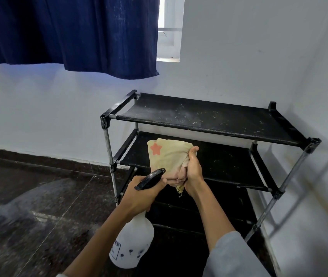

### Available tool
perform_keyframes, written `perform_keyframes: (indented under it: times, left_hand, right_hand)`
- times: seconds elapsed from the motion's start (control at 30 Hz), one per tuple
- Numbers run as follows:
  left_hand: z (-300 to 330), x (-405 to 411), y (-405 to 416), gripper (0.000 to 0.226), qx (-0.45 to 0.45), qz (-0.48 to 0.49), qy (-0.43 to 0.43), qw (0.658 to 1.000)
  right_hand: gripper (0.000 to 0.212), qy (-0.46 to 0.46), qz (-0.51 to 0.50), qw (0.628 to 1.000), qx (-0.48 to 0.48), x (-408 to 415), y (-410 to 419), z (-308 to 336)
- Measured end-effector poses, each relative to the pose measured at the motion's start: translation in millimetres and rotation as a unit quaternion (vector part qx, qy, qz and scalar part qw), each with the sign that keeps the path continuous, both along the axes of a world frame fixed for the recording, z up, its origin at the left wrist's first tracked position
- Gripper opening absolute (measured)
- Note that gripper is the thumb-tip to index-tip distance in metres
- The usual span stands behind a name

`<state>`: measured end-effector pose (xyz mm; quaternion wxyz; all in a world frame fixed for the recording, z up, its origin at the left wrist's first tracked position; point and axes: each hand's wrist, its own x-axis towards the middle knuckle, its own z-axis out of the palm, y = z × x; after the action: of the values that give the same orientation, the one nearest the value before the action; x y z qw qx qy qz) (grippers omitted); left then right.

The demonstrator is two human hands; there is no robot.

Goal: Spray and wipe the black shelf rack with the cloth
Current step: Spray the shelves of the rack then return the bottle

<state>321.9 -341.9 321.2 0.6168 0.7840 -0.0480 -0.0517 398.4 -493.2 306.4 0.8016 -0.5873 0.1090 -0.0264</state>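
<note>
2 hands busy | cloth (169, 154) soft, light, bunched in right hand (194, 172) | spray bottle (133, 242) gripped at neck by left hand (143, 191) | shelf rack (209, 118) fabric tiers judged saggy

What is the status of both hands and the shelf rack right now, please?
Left hand grips spray bottle, nozzle toward rack. Right hand holds bunched cloth off the shelves. Black shelf rack top tier speckled white. Nothing in the way.

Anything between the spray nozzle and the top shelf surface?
In the head view, the cloth, gripped by the right hand, sits between the spray bottle nozzle and the top shelf of the rack.
</note>
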Motion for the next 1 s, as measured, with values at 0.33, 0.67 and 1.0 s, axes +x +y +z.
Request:
perform_keyframes:
  times: [0.33, 0.67, 1.0]
  left_hand:
    - [-2, 2, 5, 0.028, -0.007, 0.023, 0.023, 0.999]
    - [-9, 2, 11, 0.023, -0.024, 0.060, 0.043, 0.997]
    - [-7, 3, 3, 0.024, -0.021, -0.003, 0.041, 0.999]
  right_hand:
    - [0.064, -0.004, -0.001, 1.000, 0.009, 2, -1, -2]
    - [0.073, -0.005, 0.004, 0.999, -0.031, 6, -2, -6]
    - [0.076, 0.004, 0.008, 0.999, -0.036, -1, 3, -3]
